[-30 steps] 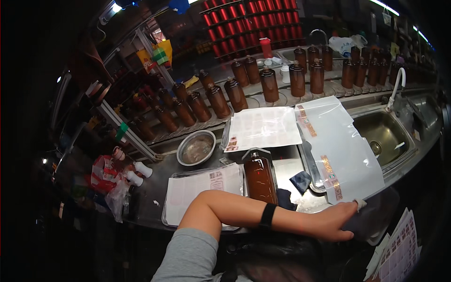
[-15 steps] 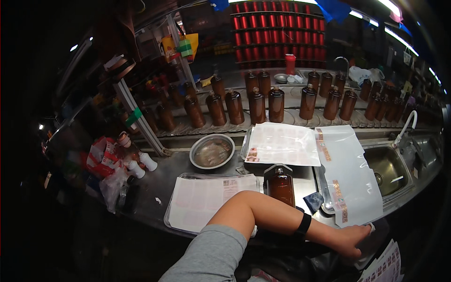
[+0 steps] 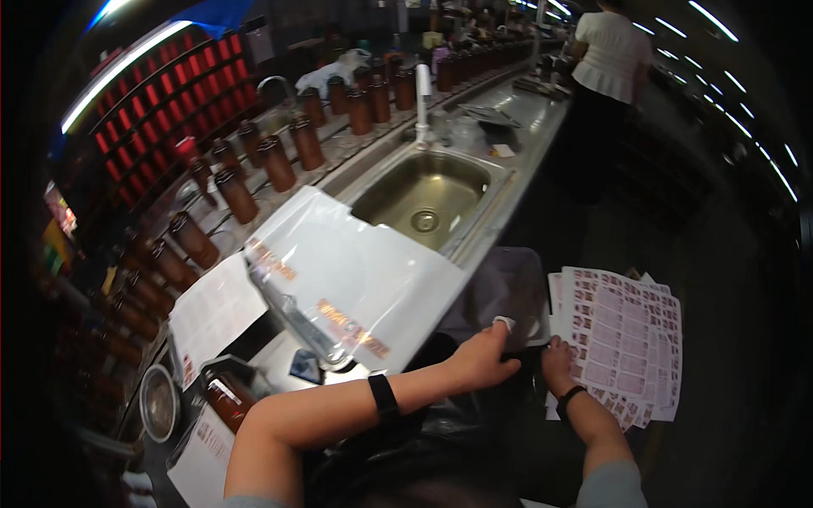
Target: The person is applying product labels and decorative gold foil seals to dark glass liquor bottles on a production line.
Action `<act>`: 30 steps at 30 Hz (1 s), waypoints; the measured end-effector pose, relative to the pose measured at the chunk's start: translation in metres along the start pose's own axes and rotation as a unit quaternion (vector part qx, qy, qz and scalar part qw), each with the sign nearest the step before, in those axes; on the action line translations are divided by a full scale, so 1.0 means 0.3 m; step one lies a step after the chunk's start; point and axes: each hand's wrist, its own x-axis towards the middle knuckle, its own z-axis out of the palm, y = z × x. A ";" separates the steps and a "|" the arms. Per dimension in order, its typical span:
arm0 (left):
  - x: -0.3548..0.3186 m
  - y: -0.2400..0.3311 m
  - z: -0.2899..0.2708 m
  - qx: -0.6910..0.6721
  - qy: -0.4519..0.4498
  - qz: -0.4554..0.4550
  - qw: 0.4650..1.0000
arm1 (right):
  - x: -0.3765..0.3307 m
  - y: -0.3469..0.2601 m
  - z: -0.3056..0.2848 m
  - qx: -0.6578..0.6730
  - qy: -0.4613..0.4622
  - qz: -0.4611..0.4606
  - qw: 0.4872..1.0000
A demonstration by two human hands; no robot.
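Observation:
My left hand [image 3: 481,361], a black band on its wrist, reaches across my body and pinches a small white scrap [image 3: 504,322] at the rim of a bin with a grey liner [image 3: 508,279]. My right hand [image 3: 557,357], also with a black wristband, grips the left edge of a stack of label sheets [image 3: 622,334] printed with rows of small pink-and-white stickers. The sheets lie low to my right, beside the bin. The two hands are a short gap apart.
White printed plastic bags [image 3: 356,284] lie on the steel counter next to a sink [image 3: 428,199] with a white faucet [image 3: 422,93]. Rows of brown jars [image 3: 278,162], an amber bottle [image 3: 227,398], a metal bowl [image 3: 158,403] and paper sheets [image 3: 212,309] stand left. A person in a white top [image 3: 611,52] stands far along the counter.
My view has swung right, from the counter to the bin and label sheets. My left hand moved from the counter's edge to the bin rim; my right hand came into view on the sheets.

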 end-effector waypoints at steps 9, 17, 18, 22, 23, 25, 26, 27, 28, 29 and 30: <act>0.842 -0.186 0.506 -0.026 -0.065 -0.126 0.990 | 0.241 0.322 0.348 0.235 -0.001 0.079 0.969; 1.224 -0.448 0.855 -0.067 -0.085 -0.174 0.979 | 0.323 0.634 0.161 0.233 0.022 0.079 0.969; 1.279 -0.480 0.903 -0.073 -0.090 -0.177 0.977 | 0.334 0.672 0.148 0.281 -0.028 0.133 0.950; 1.398 -0.535 1.110 -0.142 -0.098 -0.166 0.971 | 0.341 0.744 0.201 0.341 0.005 0.117 0.933; 1.413 -0.524 1.153 -0.187 -0.103 -0.150 0.965 | 0.344 0.761 0.223 0.335 0.022 0.114 0.935; 1.452 -0.509 1.225 -0.237 -0.127 -0.134 0.954 | 0.352 0.782 0.243 0.344 0.011 0.121 0.931; 1.475 -0.506 1.256 -0.238 -0.130 -0.139 0.952 | 0.360 0.791 0.250 0.358 0.009 0.126 0.925; 1.499 -0.502 1.286 -0.223 -0.137 -0.171 0.950 | 0.366 0.803 0.257 0.360 0.002 0.127 0.924; 1.535 -0.495 1.309 -0.209 -0.144 -0.200 0.946 | 0.376 0.824 0.265 0.368 0.027 0.127 0.921; 1.570 -0.492 1.326 -0.178 -0.151 -0.212 0.949 | 0.386 0.845 0.270 0.377 0.052 0.128 0.916; 1.598 -0.491 1.339 -0.178 -0.153 -0.213 0.948 | 0.394 0.865 0.272 0.377 0.050 0.129 0.916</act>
